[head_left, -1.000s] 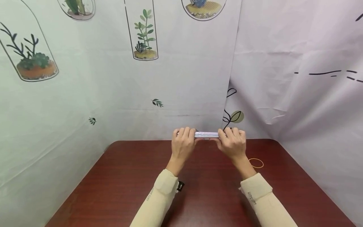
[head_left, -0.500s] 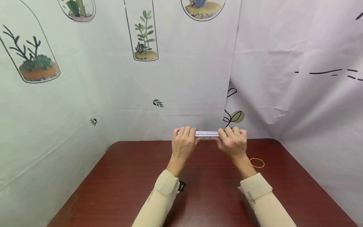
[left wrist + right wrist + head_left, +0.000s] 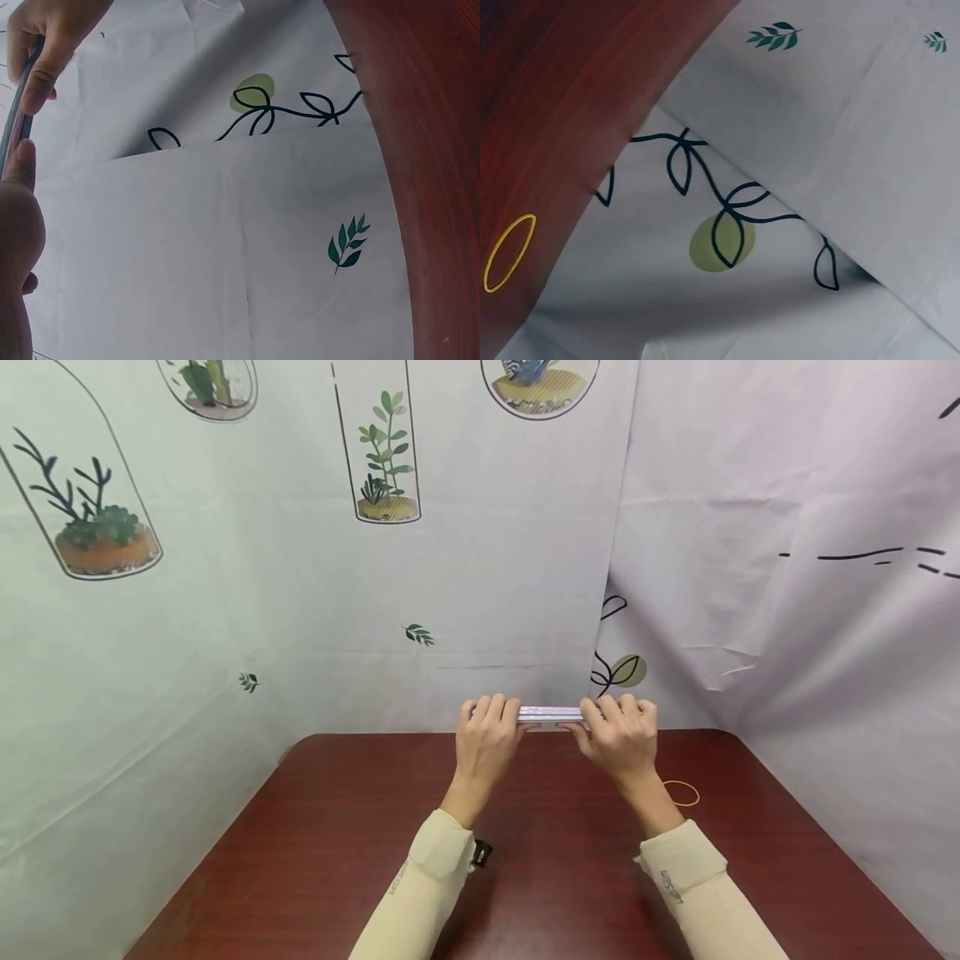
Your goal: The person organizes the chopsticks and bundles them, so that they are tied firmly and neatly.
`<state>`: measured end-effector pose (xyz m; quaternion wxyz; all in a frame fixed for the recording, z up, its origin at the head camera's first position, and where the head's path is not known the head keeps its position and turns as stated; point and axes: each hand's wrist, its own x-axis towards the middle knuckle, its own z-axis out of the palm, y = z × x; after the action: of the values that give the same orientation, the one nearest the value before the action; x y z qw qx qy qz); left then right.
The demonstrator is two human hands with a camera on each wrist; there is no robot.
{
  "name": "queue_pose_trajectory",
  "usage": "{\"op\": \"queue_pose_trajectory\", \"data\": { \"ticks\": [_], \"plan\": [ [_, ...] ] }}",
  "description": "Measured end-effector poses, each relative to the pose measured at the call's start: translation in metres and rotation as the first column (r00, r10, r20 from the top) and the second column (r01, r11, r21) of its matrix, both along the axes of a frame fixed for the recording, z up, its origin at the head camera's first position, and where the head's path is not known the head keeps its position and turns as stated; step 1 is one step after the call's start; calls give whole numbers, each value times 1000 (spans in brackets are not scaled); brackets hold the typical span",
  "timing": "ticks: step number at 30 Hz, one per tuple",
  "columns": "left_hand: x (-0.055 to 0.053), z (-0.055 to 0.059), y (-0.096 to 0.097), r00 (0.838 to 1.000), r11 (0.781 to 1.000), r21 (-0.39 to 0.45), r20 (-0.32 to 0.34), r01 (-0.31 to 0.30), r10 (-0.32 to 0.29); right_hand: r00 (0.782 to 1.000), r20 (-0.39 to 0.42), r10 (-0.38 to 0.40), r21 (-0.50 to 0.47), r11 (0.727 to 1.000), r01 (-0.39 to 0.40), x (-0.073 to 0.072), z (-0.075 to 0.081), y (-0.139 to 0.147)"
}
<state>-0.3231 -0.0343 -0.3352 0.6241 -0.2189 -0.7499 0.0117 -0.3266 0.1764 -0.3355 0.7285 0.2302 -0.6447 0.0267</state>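
Note:
A thin flat object [image 3: 551,713] with a pale lilac, layered edge is held level above the far end of the table. Its exact kind cannot be told, as it shows almost edge-on. My left hand [image 3: 486,739] grips its left end, fingers curled over the top and thumb underneath. The right end is gripped the same way by my right hand [image 3: 621,739]. In the left wrist view the object [image 3: 18,112] appears as a narrow dark strip between my left hand [image 3: 19,225] and my right hand [image 3: 56,45]. The right wrist view shows neither hand nor object.
Beneath my arms is a dark red wooden table [image 3: 360,843]. A yellow rubber band [image 3: 698,793] lies on it, right of my right wrist. White cloth [image 3: 487,568] printed with plants hangs behind the table and along both sides.
Both hands keep their grip on the flat object, which stays nearly still. The whole head view shifts only slightly.

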Motion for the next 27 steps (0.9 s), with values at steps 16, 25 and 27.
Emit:
{"op": "queue_pose_trajectory", "data": {
  "ticks": [16,25,27],
  "plan": [
    [-4,0,-9,999,1000,5,36,-12,12,269,261,927,-854,352,-383,22,35,31],
    [-4,-3,-6,997,999,-11,65,-41,41,-89,243,966,-927,204,-313,17,34,31],
    [-5,-4,-7,996,999,-9,74,-48,48,-74,233,970,-927,199,-317,17,33,34]
  ]
}}
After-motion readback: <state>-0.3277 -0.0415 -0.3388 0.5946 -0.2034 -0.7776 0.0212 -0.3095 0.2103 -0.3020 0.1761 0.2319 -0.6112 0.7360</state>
